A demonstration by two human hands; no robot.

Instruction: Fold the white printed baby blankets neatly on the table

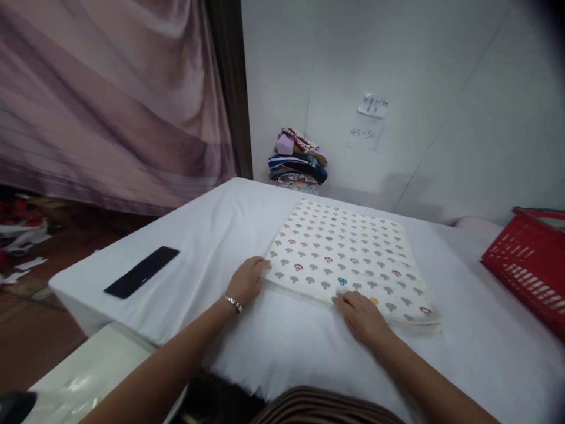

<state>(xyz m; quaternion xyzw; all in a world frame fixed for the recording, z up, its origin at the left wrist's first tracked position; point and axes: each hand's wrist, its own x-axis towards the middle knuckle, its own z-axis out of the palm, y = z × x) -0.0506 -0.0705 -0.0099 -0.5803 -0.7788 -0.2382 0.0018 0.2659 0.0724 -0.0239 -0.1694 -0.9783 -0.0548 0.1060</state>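
Observation:
A cream cloth (pixel 344 247) printed with small mushrooms, most of them grey and a few coloured, lies flat on the white-covered table (pixel 212 229). My left hand (pixel 248 280) is closed on the cloth's near left corner, with a silver band at the wrist. On the near edge, around its middle, my right hand (pixel 359 315) pinches the cloth with its fingers together.
To the left on the table lies a black flat object (pixel 142 272). A red basket (pixel 529 265) stands at the right edge. Folded fabrics (pixel 298 162) are stacked behind the table by the wall. A pale surface (pixel 95 365) is at the lower left.

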